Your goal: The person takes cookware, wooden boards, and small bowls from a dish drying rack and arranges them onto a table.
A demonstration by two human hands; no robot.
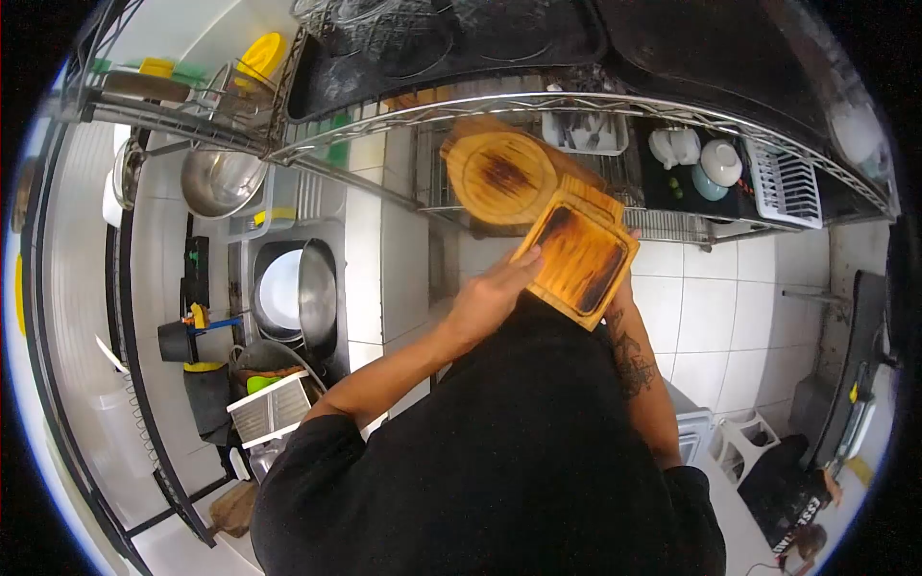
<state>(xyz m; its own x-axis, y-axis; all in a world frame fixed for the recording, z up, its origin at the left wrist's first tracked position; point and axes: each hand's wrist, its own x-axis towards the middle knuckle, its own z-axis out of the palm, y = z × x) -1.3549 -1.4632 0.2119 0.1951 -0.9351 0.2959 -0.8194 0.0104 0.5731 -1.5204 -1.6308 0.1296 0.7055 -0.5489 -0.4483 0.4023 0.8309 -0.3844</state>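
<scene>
On the far left, a shiny metal pot (223, 182) sits up high near a yellow thing (261, 60). Lower down there is a flat grater (272, 411) with a white frame, tilted to one side. Just above it is a sink (323, 233). A white round dish (280, 291) is in the sink, and a metal pan (318, 293) stands on its edge right beside it.

In the middle, the left hand (497, 296) grips the near left side of a square wooden board (581, 259). The board is up in front of the black shirt (538, 432), tilted, with a dark burnt patch in its dip. Behind it, a round wooden board (504, 176) lies on the wire shelf (663, 226), and it has a burnt mark too. The right hand (622, 284) holds the square board's right side, but most of its fingers are hidden.

Farther right, the shelf has a white basket (584, 134), white cups (674, 147), a white bowl (720, 162) over a pale blue bowl (709, 186), and a white dish rack (786, 184).
</scene>
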